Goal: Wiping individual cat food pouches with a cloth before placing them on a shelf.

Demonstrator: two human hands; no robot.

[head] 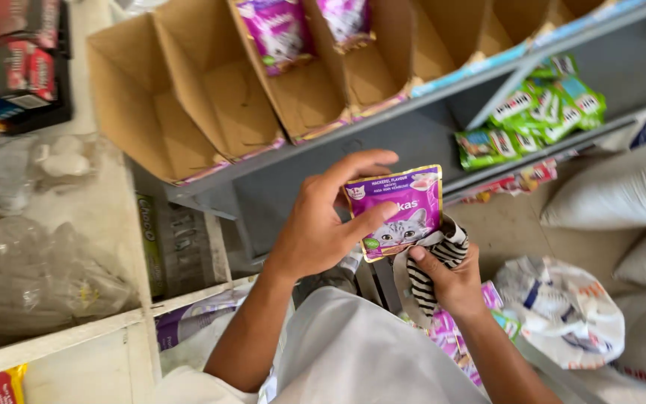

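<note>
My left hand (321, 224) grips a purple pet food pouch (398, 212) with a cat picture, holding it by its left edge in front of the grey shelf. My right hand (454, 280) is just below the pouch, closed on a black and white striped cloth (437, 265) that touches the pouch's lower right corner. More purple pouches (454, 337) lie below my right wrist, partly hidden by my arm.
A grey metal shelf (383, 142) carries open cardboard boxes (188, 97); two hold purple pouches (278, 30). Green packets (540, 108) lie on a lower shelf. White sacks (622, 187) and a crumpled bag (562, 310) sit at right. Plastic bags (31, 277) fill the left shelves.
</note>
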